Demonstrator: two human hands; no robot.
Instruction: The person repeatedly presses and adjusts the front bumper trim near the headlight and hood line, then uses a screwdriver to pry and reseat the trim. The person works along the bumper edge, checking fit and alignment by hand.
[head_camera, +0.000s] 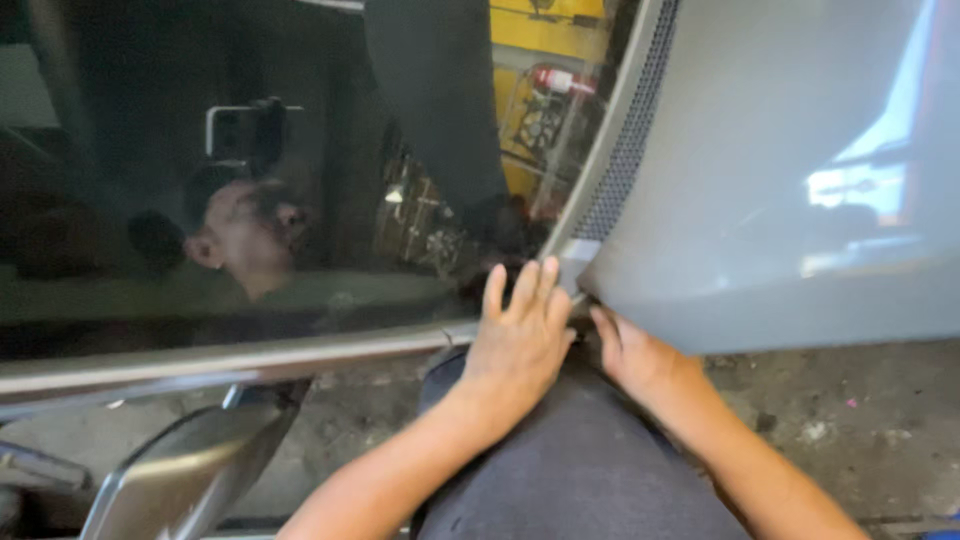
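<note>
I see my left hand (520, 335) pressed flat, fingers spread, on the lower corner of the windshield (250, 180). My right hand (630, 350) reaches under the grey body panel (780, 200) beside that corner; I cannot tell its grip. Below the windshield hangs a side mirror (190, 465). Reflected in it: a yellow shape and a red cylinder (560, 80).

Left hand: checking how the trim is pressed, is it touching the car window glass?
Touching. The head view shows the left hand with fingertips laid flat on the window glass lower corner.
</note>
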